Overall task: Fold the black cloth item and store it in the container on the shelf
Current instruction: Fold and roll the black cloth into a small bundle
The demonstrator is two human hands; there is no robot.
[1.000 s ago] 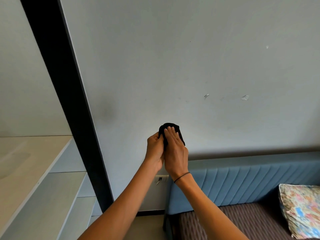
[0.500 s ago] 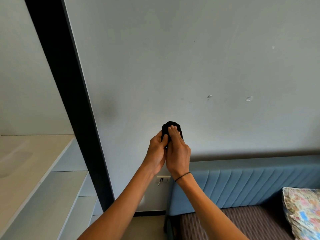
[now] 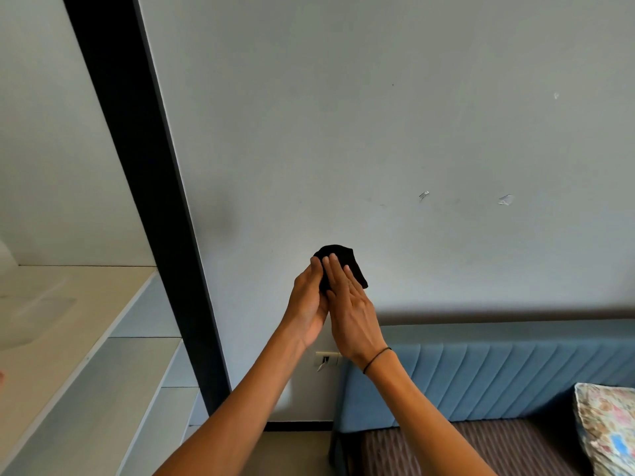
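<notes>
In mid-air before the wall, the black cloth (image 3: 343, 266) sits pressed between the left hand (image 3: 307, 304) and right hand (image 3: 354, 314), fingers (image 3: 335, 273) flat against it, so folding looks nearly finished; next comes carrying it left to the shelf (image 3: 89, 355), whose container is out of view.

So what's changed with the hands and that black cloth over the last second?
Little. The right hand has opened out flatter over the cloth, fingers stretched along it, so more cloth shows at the right. The left hand still cups it from below. Both keep their grip, held up before the wall.
</notes>
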